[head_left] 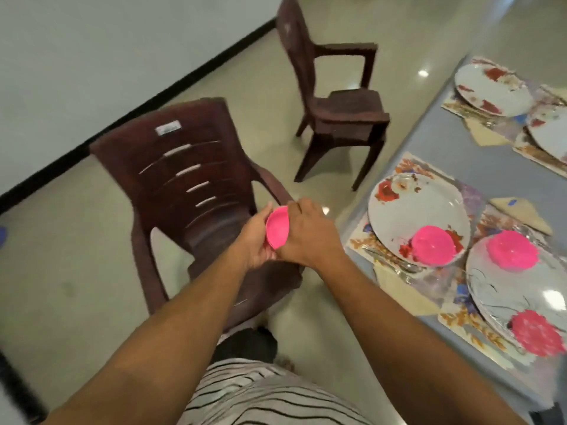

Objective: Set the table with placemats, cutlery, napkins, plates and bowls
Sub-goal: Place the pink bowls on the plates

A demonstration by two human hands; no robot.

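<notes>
Now both hands, left hand (256, 240) and right hand (306, 233), grip a pink bowl (277, 228) above the brown chair (184, 179)

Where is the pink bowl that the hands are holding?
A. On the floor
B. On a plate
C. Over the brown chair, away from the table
C: both the left hand and the right hand hold the pink bowl in front of the brown chair, clear of the table.

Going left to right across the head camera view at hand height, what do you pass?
Near brown chair → pink bowl held in both hands → floral plate with a pink bowl on it → second pink bowl on the next plate.
</notes>
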